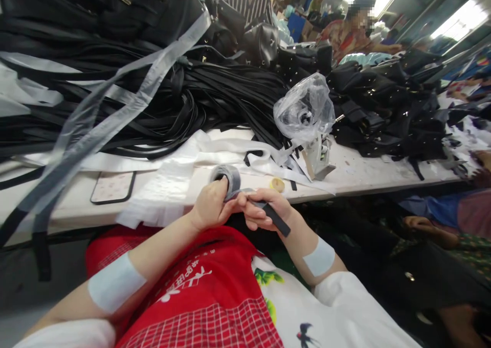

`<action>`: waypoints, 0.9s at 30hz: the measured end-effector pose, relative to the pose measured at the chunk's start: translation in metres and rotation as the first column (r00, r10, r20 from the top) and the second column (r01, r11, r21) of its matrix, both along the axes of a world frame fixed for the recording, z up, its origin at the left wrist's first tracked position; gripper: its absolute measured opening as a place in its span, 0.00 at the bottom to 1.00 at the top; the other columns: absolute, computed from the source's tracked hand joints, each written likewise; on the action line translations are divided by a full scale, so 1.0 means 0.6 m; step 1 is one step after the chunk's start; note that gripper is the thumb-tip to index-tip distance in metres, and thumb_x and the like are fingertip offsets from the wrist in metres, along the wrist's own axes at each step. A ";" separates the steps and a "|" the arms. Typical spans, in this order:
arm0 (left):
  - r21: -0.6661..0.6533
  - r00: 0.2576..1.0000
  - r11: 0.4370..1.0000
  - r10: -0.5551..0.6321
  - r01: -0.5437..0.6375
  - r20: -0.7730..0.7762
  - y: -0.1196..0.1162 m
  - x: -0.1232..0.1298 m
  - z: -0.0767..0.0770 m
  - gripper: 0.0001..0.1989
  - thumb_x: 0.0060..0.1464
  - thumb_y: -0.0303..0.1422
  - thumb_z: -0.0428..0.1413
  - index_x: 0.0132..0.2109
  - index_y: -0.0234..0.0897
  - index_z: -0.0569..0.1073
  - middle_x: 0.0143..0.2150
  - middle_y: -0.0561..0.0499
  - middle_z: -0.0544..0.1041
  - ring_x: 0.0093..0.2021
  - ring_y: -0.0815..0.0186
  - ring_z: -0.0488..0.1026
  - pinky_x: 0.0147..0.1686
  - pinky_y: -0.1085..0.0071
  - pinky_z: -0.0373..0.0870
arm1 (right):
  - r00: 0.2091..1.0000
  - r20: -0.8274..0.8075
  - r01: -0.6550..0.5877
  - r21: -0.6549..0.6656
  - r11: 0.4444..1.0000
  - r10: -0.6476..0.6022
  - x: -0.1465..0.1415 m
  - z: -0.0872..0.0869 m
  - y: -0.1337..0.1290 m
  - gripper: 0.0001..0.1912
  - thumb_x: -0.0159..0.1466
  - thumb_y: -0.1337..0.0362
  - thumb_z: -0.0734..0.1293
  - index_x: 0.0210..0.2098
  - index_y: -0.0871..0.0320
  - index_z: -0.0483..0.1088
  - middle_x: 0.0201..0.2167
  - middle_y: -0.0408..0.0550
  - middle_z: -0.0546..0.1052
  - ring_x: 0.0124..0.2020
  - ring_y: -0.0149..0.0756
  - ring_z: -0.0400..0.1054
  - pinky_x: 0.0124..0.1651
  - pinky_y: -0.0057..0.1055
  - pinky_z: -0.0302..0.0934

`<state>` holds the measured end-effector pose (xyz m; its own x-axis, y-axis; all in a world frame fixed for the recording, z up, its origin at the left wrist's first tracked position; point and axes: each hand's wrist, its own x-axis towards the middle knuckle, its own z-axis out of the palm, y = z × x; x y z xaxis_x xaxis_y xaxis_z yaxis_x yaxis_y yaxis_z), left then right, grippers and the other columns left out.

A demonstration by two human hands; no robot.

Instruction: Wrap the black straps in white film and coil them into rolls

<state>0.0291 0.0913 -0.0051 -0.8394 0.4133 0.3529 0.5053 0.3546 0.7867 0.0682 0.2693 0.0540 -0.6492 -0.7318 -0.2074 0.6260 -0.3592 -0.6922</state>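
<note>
Close to the table edge, my left hand (210, 204) is closed on a grey roll of tape (233, 178), gripping it through the core. My right hand (264, 207) pinches a short black strap (279, 220), whose free end sticks out toward my forearm. The fingertips of both hands meet between the roll and the strap, where a thin grey strip lies. Exactly how the strip joins the two is hidden by the fingers. Just beyond my right hand sits a small yellow round object (277, 185).
Long black straps (245, 90) and black bags (379, 97) are heaped across the table's far side. A plastic-wrapped device (307, 115) stands right of centre. A phone (113, 187) and white strips (161, 187) lie at left. Clear plastic strips (146, 90) arch over. Co-workers (349, 31) sit beyond.
</note>
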 end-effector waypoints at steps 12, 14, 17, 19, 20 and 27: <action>0.440 0.384 0.897 -0.425 0.052 0.820 -0.006 0.021 0.038 0.30 0.62 0.54 0.42 0.29 0.33 0.73 0.09 0.59 0.55 0.11 0.72 0.53 0.17 0.75 0.52 | 0.359 -0.896 0.792 0.441 0.421 0.262 0.000 0.000 0.048 0.24 0.65 0.46 0.63 0.51 0.56 0.72 0.50 0.55 0.74 0.55 0.49 0.65 0.59 0.48 0.57; 0.579 0.227 0.810 -0.549 -0.091 0.804 -0.008 0.023 0.037 0.32 0.62 0.54 0.42 0.29 0.31 0.75 0.08 0.59 0.53 0.11 0.72 0.55 0.21 0.75 0.61 | 0.546 -0.806 0.608 0.569 0.554 0.229 0.010 -0.046 0.022 0.24 0.72 0.49 0.52 0.52 0.56 0.69 0.41 0.52 0.77 0.42 0.40 0.71 0.48 0.40 0.66; 0.662 0.114 0.702 -0.658 -0.261 0.744 -0.008 0.025 0.030 0.32 0.64 0.52 0.42 0.28 0.31 0.76 0.09 0.59 0.50 0.15 0.70 0.61 0.31 0.73 0.70 | 0.712 -0.702 0.514 0.547 0.660 0.027 0.032 -0.097 -0.009 0.24 0.73 0.50 0.47 0.55 0.56 0.64 0.36 0.48 0.77 0.28 0.33 0.69 0.34 0.32 0.67; 0.659 0.125 0.702 -0.653 -0.268 0.747 -0.007 0.027 0.020 0.32 0.63 0.53 0.41 0.27 0.33 0.75 0.10 0.57 0.54 0.18 0.68 0.65 0.34 0.70 0.71 | 0.694 -0.719 0.574 0.527 0.626 -0.031 0.038 -0.104 -0.011 0.22 0.72 0.50 0.52 0.53 0.57 0.64 0.36 0.48 0.76 0.30 0.34 0.69 0.36 0.32 0.66; 0.636 0.173 0.734 -0.612 -0.238 0.772 -0.006 0.028 0.013 0.33 0.62 0.54 0.41 0.26 0.34 0.74 0.11 0.55 0.59 0.20 0.67 0.66 0.34 0.69 0.72 | 0.674 -0.738 0.591 0.533 0.606 -0.009 0.038 -0.100 -0.006 0.20 0.71 0.50 0.54 0.51 0.57 0.65 0.38 0.49 0.76 0.33 0.35 0.70 0.40 0.33 0.66; 0.192 0.790 0.960 -0.278 0.205 0.547 0.003 0.033 -0.026 0.26 0.63 0.48 0.46 0.56 0.36 0.72 0.49 0.45 0.78 0.47 0.59 0.75 0.53 0.62 0.69 | 0.653 -0.575 0.314 0.798 0.514 0.494 0.025 -0.075 0.044 0.16 0.69 0.55 0.61 0.46 0.61 0.70 0.42 0.53 0.77 0.41 0.41 0.71 0.48 0.37 0.64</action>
<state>0.0488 0.0931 -0.0209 -0.7820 0.6164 -0.0924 0.0169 0.1691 0.9855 0.0832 0.2955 0.0090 -0.7965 -0.5514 -0.2482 -0.1816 0.6097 -0.7716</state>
